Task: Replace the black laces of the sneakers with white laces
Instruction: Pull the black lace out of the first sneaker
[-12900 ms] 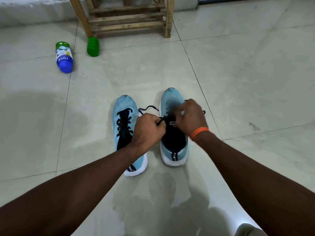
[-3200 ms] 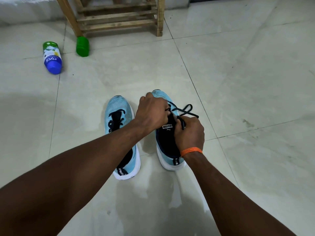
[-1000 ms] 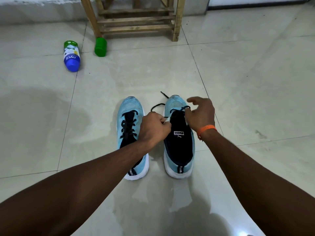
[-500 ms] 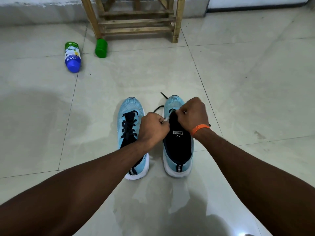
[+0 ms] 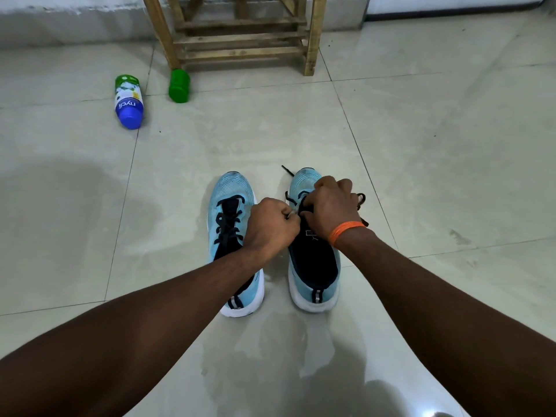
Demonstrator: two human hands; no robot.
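Black lace [image 5: 290,195] mostly pulled loose from the right sneaker [image 5: 313,266]. One strand trailing off the toe toward 11 o'clock, with its tip on the floor [image 5: 421,176]. Another loop poking out at 3 o'clock of the right hand [image 5: 329,206].

Right hand on top of the lace, over the front of the sneaker's black tongue, fingers curled tight round the strands. Orange wristband [image 5: 344,230] on that wrist.

Left hand [image 5: 272,225] just at 9 o'clock of the right hand, knuckles almost touching it. Fingers curled, pinching the sneaker's inner eyelet edge. A small pale bit at the fingertips, too small to tell what.

Right sneaker light blue with a white sole, standing flat, toe toward 12 o'clock and heel toward 6. Dark opening bare of lacing from tongue to heel.

Left sneaker [image 5: 231,191] just beside it at 9 o'clock, parallel, with its black lacing [image 5: 228,224] threaded through. Rear half partly hidden under the left forearm.

Well apart toward 10 o'clock, a blue-capped bottle [image 5: 128,102] lying on its side. Near it, a green cup [image 5: 179,85] against the foot of a wooden rack [image 5: 240,34] at 12 o'clock.
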